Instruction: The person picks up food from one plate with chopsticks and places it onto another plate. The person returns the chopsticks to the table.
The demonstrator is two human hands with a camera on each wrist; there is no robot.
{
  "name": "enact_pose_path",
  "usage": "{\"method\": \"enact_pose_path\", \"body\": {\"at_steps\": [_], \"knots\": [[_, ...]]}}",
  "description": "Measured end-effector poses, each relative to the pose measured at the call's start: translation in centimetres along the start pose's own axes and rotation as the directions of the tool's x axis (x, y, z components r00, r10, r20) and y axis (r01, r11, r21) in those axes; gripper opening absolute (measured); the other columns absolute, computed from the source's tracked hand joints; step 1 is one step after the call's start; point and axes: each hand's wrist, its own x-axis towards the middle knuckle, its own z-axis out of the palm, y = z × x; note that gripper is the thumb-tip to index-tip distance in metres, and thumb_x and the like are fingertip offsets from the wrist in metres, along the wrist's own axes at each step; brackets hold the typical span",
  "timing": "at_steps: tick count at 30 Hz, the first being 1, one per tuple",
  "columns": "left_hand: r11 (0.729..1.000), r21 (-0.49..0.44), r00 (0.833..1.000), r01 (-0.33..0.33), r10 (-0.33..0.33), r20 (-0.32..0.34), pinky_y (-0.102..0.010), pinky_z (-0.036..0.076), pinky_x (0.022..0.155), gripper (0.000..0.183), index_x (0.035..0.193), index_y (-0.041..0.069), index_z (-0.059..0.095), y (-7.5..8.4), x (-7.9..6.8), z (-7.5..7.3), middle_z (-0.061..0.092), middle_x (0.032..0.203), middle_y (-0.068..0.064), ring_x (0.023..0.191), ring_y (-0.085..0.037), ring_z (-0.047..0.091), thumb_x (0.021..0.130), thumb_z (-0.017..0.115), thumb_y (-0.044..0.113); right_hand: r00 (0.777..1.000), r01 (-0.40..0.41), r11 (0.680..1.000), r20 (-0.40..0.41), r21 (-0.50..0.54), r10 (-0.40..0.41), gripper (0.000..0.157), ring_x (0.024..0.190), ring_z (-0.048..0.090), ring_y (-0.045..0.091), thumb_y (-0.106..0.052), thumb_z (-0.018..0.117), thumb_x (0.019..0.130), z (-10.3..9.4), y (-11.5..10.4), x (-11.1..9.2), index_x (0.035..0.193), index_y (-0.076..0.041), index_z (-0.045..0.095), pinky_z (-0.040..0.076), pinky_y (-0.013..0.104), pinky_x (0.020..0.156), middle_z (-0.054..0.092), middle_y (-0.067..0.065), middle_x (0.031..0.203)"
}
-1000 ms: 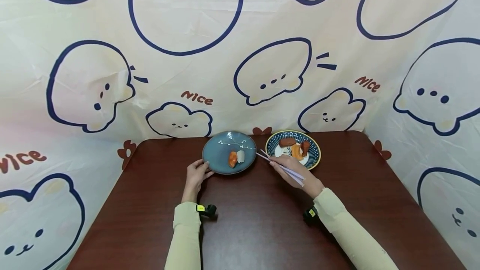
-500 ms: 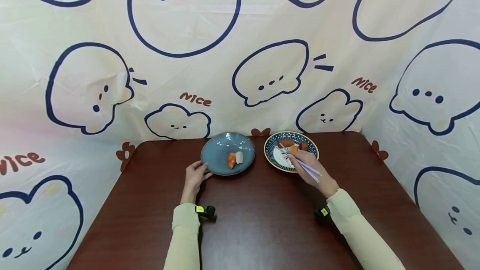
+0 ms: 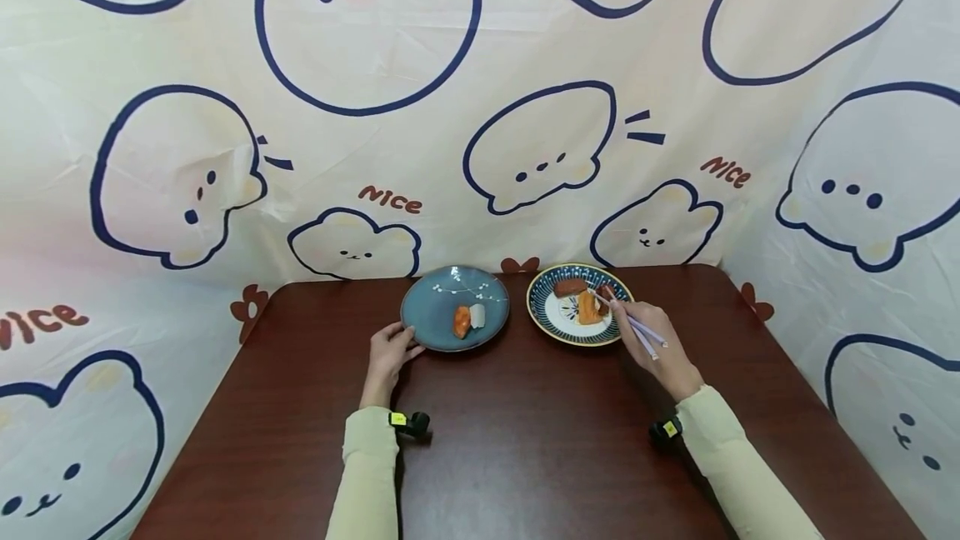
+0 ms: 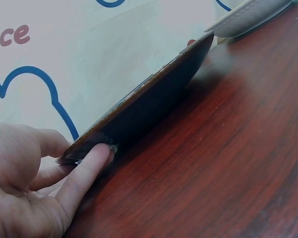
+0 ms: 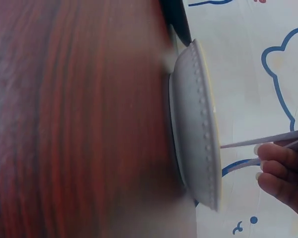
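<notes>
My left hand (image 3: 389,359) holds the near-left rim of a blue-grey plate (image 3: 431,307); in the left wrist view its fingers (image 4: 87,168) pinch the plate's edge. On that plate lie an orange piece of food (image 3: 462,322) and a white piece (image 3: 477,316) side by side. My right hand (image 3: 654,346) grips a pair of pale purple chopsticks (image 3: 647,337), their tips over the right side of a patterned plate (image 3: 542,317). That plate bears a brown piece (image 3: 570,287), a yellow-orange piece (image 3: 588,307) and a reddish-brown piece (image 3: 604,297) partly hidden behind the chopsticks.
Both plates stand side by side at the far edge of a dark brown table (image 3: 517,440). A cloth backdrop (image 3: 442,157) printed with bear outlines hangs behind and at the sides. Each wrist wears a small black camera (image 3: 664,432).
My right hand has carried the chopsticks rightward from the gap between the plates, across the patterned plate to its right side. My left hand stays on the blue-grey plate's rim.
</notes>
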Motion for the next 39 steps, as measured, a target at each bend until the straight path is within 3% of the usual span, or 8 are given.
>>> {"method": "enact_pose_path", "body": {"at_steps": [5, 10, 20, 27, 32, 35, 39], "knots": [[1.000, 0.009, 1.000, -0.003, 0.003, 0.008, -0.020, 0.062, 0.074, 0.049, 0.151, -0.008, 0.040, 0.1, 0.0, 0.0, 0.054, 0.134, -0.029, 0.082, -0.006, 0.067, 0.106, 0.052, 0.010, 1.000, 0.002, 1.000, 0.000, -0.017, -0.002, 0.040, 0.053, 0.043, 0.009, -0.015, 0.056, 0.106, 0.0, 0.5, -0.3, 0.068, -0.006, 0.065, 0.040, 0.024, 0.047, 0.051, -0.004, 0.056], [1.000, 0.010, 1.000, 0.002, -0.002, 0.004, -0.020, 0.062, 0.074, 0.049, 0.150, -0.008, 0.041, 0.2, -0.1, 0.1, 0.054, 0.134, -0.029, 0.083, -0.007, 0.067, 0.106, 0.053, 0.010, 1.000, 0.006, 0.999, 0.024, -0.032, -0.005, 0.037, 0.058, 0.054, 0.011, -0.018, 0.056, 0.106, 0.4, 0.9, -0.4, 0.079, -0.002, 0.074, 0.050, 0.030, 0.052, 0.065, 0.003, 0.064], [1.000, 0.016, 1.000, 0.005, -0.005, 0.003, -0.020, 0.062, 0.074, 0.046, 0.148, -0.008, 0.044, 0.1, -0.1, 0.1, 0.054, 0.133, -0.030, 0.085, -0.010, 0.068, 0.106, 0.053, 0.010, 0.990, -0.026, 0.997, 0.137, -0.077, 0.037, 0.040, 0.062, 0.060, 0.013, -0.024, 0.051, 0.109, 0.6, 1.4, -0.4, 0.088, 0.000, 0.076, 0.055, 0.033, 0.055, 0.067, 0.003, 0.069], [1.000, 0.014, 1.000, 0.000, 0.000, 0.006, -0.020, 0.062, 0.074, 0.047, 0.149, -0.008, 0.044, 0.1, 0.1, 0.2, 0.055, 0.132, -0.030, 0.086, -0.011, 0.068, 0.106, 0.053, 0.010, 0.975, -0.090, 0.994, 0.197, -0.056, 0.100, 0.042, 0.057, 0.054, 0.010, -0.022, 0.049, 0.110, 0.4, 1.4, -0.2, 0.080, -0.002, 0.070, 0.050, 0.028, 0.052, 0.059, -0.001, 0.062], [1.000, 0.009, 1.000, 0.002, -0.002, -0.005, -0.020, 0.062, 0.073, 0.046, 0.148, -0.008, 0.044, -0.1, 0.2, 0.2, 0.056, 0.131, -0.029, 0.083, -0.009, 0.068, 0.106, 0.053, 0.010, 0.980, -0.073, 0.997, 0.188, 0.002, 0.071, 0.040, 0.054, 0.049, 0.009, -0.014, 0.049, 0.109, 0.3, 1.5, -0.1, 0.076, -0.001, 0.067, 0.045, 0.024, 0.049, 0.054, -0.003, 0.059], [1.000, 0.009, 1.000, 0.000, 0.000, 0.000, -0.021, 0.062, 0.074, 0.047, 0.148, -0.008, 0.044, -0.1, 0.2, 0.1, 0.056, 0.130, -0.029, 0.083, -0.009, 0.068, 0.106, 0.054, 0.010, 0.983, -0.059, 0.998, 0.177, 0.009, 0.056, 0.035, 0.057, 0.052, 0.012, -0.010, 0.049, 0.108, 0.1, 1.6, -0.1, 0.083, 0.003, 0.070, 0.048, 0.026, 0.050, 0.059, 0.002, 0.063], [1.000, 0.010, 1.000, 0.003, -0.003, 0.007, -0.021, 0.062, 0.074, 0.047, 0.148, -0.009, 0.044, 0.0, 0.2, 0.0, 0.055, 0.132, -0.030, 0.084, -0.009, 0.068, 0.106, 0.054, 0.010, 0.978, -0.049, 0.998, 0.203, -0.034, 0.055, 0.028, 0.070, 0.064, 0.021, -0.008, 0.052, 0.106, -0.3, 1.5, -0.2, 0.110, 0.010, 0.072, 0.060, 0.038, 0.062, 0.073, 0.017, 0.087]]}}
